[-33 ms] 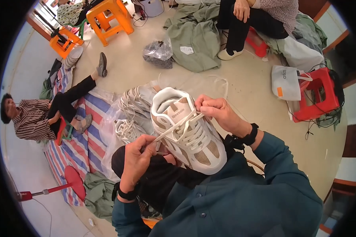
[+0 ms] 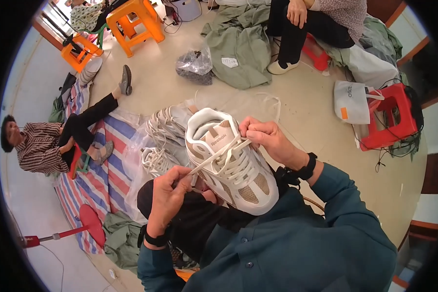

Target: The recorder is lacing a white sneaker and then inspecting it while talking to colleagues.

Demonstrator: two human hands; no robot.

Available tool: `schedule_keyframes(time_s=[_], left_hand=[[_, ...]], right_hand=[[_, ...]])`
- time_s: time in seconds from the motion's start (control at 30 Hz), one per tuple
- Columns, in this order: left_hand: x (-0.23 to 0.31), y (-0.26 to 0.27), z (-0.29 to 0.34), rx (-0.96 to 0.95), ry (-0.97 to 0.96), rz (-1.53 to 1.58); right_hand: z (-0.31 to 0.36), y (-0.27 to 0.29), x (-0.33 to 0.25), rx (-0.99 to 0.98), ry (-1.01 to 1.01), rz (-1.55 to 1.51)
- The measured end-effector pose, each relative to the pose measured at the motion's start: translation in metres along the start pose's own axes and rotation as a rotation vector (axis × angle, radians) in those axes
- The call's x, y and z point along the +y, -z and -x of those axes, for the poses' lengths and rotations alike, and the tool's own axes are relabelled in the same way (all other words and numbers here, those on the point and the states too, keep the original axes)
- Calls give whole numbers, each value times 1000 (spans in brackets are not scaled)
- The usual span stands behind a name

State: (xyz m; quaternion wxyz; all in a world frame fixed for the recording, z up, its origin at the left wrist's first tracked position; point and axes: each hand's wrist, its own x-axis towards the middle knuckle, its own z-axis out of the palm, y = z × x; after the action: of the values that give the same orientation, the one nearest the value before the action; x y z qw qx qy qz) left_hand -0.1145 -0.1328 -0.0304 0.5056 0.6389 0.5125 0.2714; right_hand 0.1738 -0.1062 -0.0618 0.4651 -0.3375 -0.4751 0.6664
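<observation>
A white and beige sneaker (image 2: 258, 194) rests on my lap, its toe pointing toward me and its tongue toward the far side. A cream shoelace (image 2: 210, 158) stretches across the upper part of the shoe. My left hand (image 2: 168, 197) pinches one end of this lace at the shoe's left side. At the right of the ankle opening, my right hand (image 2: 270, 141) grips the other end between thumb and fingers. Lower down, laces crisscross over the tongue. More sneakers of the same kind (image 2: 156, 160) lie just beyond my left hand on clear plastic.
A person (image 2: 41, 146) sits at the left beside a striped sheet (image 2: 114, 141). Another person (image 2: 297, 29) sits at the far right. Olive fabric (image 2: 238, 48) and a bagged dark bundle (image 2: 195, 68) lie ahead. A red stool (image 2: 394, 117) and white bag (image 2: 351, 100) stand right; an orange stool (image 2: 136, 24), far left.
</observation>
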Motion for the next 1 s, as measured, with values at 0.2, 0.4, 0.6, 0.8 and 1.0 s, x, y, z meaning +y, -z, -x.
schedule_keyframes(time_s=[0.2,0.4,0.6,0.8,1.0], left_hand=[[9,4,4,55,-20,-27],[19,1,13,68,-30,-106],[26,-1,20,105,-182,-343],[27,-7,20,59,-236,-367],[6,-1,6,-95,-67,-206]], right_hand=[[0,1,15,-32,332,424],[4,-7,21,105,135,232],[3,-16,19,200,139,205],[4,-25,5,284,77,431],[11,-28,15,349,371,515]])
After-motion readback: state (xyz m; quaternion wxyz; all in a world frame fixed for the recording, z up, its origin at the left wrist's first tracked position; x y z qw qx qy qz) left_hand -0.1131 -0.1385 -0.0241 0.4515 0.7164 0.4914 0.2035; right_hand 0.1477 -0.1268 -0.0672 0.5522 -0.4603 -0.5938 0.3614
